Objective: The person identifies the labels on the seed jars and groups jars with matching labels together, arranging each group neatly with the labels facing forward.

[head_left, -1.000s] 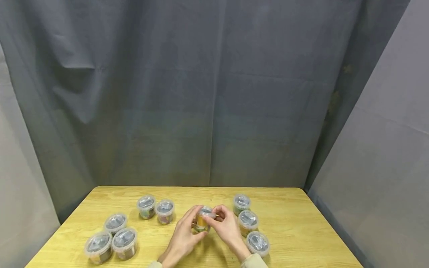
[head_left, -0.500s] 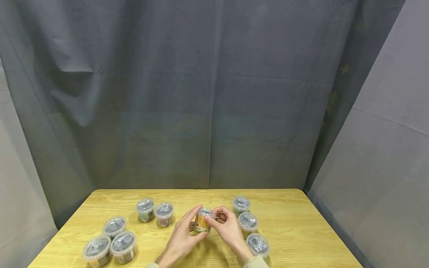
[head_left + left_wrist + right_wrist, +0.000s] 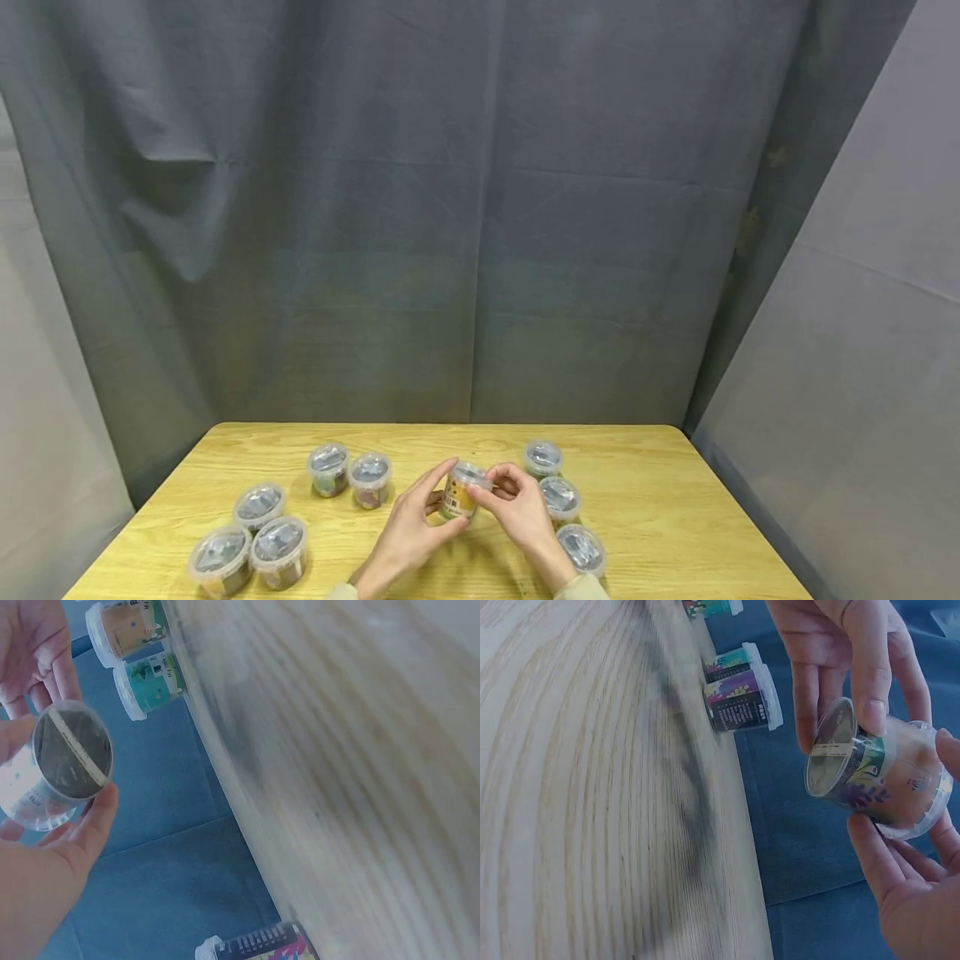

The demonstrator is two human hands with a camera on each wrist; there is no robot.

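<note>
Background: grey curtain (image 3: 375, 208) behind wooden table (image 3: 652, 508).
Left hand (image 3: 411, 521): grips clear tub (image 3: 456, 498).
Right hand (image 3: 519, 510): pinches same tub near lid.

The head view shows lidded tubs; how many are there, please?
9: one tub held at centre, three tubs at near left, two tubs farther back, left of centre, three tubs lined up at right.

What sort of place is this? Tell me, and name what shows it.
Likely a makeshift booth for tabletop work: a dark grey fabric curtain hangs behind a round-cornered yellowish wood-grain table, and pale grey creased sheets flank it on both sides.
</note>
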